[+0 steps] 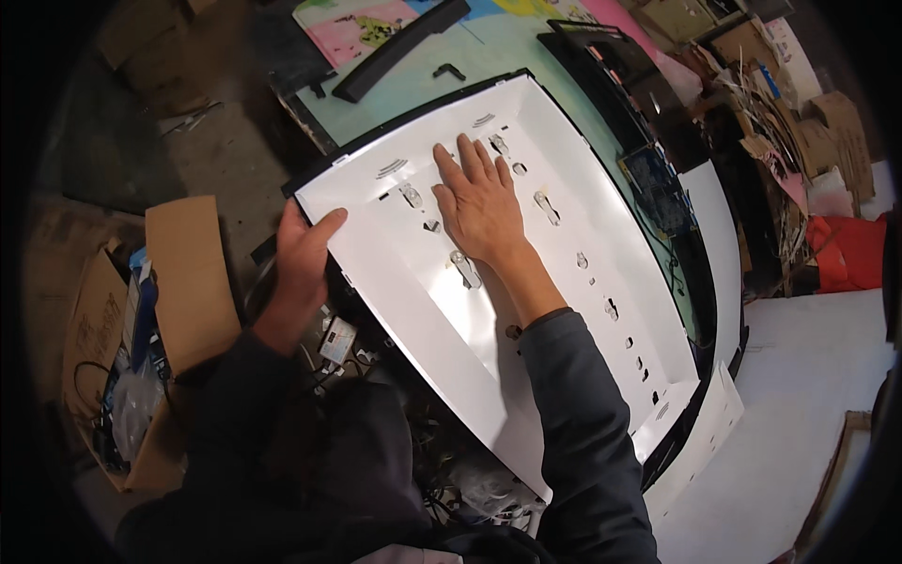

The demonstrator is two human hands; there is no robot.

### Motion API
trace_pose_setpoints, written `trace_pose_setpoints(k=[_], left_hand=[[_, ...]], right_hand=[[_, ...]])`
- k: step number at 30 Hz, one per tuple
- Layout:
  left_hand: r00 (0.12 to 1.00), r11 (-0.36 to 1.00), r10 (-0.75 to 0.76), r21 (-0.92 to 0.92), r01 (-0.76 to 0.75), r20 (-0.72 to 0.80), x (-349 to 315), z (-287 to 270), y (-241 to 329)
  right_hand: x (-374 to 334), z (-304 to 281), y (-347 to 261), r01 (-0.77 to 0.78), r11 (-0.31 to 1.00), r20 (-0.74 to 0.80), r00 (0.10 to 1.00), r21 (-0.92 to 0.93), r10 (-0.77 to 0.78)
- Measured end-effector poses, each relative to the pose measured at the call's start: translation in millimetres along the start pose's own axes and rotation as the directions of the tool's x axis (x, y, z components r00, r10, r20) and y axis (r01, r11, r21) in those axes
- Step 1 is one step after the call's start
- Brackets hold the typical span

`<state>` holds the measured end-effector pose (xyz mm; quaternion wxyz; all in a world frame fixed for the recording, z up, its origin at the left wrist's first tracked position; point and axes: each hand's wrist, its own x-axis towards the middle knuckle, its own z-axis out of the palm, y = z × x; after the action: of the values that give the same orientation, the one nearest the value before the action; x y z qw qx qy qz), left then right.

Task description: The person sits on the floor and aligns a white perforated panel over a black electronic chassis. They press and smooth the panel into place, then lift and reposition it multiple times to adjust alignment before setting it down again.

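A large white sheet [564, 169] with several punched cut-outs lies in a shallow black-framed panel [691, 414] in the middle of the view. My left hand [303, 258] grips the sheet's near left edge, thumb on top. My right hand [479, 197] lies flat on the sheet's middle, palm down with fingers together, pointing away from me. Small slots and tabs [547, 207] run in rows beside the right hand.
An open cardboard box [188, 282] of cables and parts stands at the left. A long black bar [399, 47] lies on the teal table [507, 52] beyond the panel. Cardboard scraps and a circuit board [658, 188] pile up at right, white sheets [817, 414] below them.
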<state>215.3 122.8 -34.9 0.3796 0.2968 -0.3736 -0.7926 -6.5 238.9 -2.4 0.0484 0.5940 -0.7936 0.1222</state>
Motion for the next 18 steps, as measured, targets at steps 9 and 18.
trace_pose_setpoints(k=[9,18], left_hand=[[0.976,0.964,-0.215,-0.165,0.209,-0.02,-17.4,22.1,3.0],[0.975,0.96,-0.22,-0.184,0.213,-0.02,-14.6,20.9,-1.6]], right_hand=[[3.2,-6.5,-25.4,-0.1,0.994,0.102,0.99,0.045,0.095],[3.9,11.8,-36.9,-0.154,0.988,-0.029,0.988,-0.03,0.153]])
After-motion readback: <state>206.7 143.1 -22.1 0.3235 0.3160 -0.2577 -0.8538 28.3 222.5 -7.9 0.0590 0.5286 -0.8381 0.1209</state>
